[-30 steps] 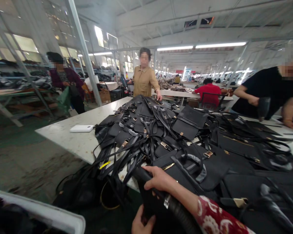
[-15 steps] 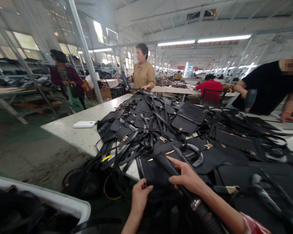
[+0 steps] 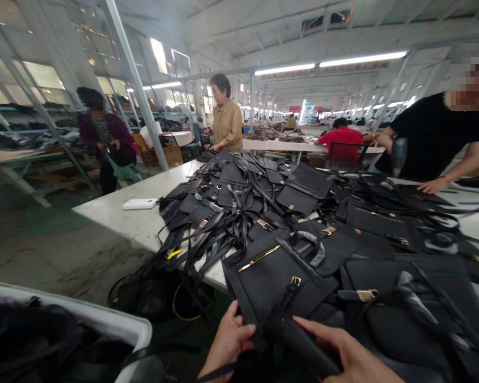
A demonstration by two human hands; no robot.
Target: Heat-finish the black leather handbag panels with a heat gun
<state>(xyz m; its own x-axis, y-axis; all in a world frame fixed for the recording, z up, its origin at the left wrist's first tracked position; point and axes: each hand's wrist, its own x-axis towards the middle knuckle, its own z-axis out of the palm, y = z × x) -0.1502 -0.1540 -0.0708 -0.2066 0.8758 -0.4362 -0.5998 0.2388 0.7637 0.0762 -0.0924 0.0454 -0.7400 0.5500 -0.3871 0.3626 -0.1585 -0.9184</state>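
Note:
A black handbag (image 3: 269, 279) with a gold zip (image 3: 259, 258) and a small gold buckle (image 3: 295, 282) lies at the near edge of the pile. My left hand (image 3: 228, 340) pinches its lower left edge between thumb and fingers. In my right hand (image 3: 349, 348) is a black hose nozzle (image 3: 303, 340), its tip pointing at the bag's lower part beside my left thumb. The frame's bottom cuts off the rest of the nozzle, and my right fingers beneath it are partly hidden.
Black bags and straps (image 3: 239, 183) heap over the white table (image 3: 112, 213). A white device (image 3: 139, 204) lies near its left edge. A white bin (image 3: 115, 319) of black items stands lower left. Co-workers stand behind the table (image 3: 227, 122) and at right (image 3: 435, 138).
The nozzle and my right hand have moved down toward the bottom edge, uncovering the bag's zip and buckle. My left hand has dropped slightly, still on the bag's edge.

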